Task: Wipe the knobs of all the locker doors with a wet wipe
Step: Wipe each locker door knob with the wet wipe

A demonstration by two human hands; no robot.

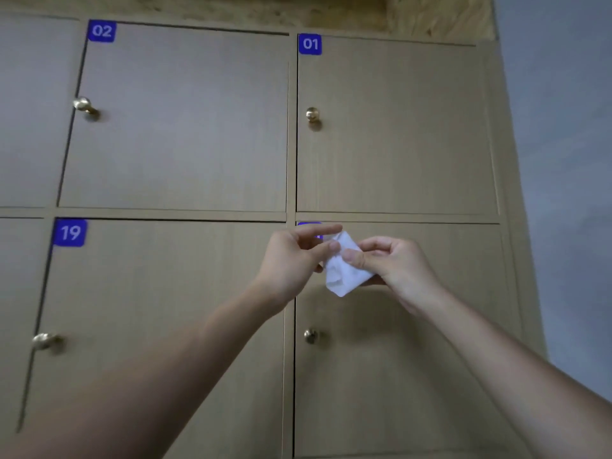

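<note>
Holding a crumpled white wet wipe (344,265) between them, both hands are raised in front of the light wooden locker doors (185,127). The left hand (291,256) pinches the wipe's upper edge with thumb and fingers, while the right hand (394,263) grips its right side, fingers curled around it. Round brass knobs (312,114) sit on the doors marked 02, 01 and 19, none touched by the wipe.

Grey wall (563,160) at right.
</note>
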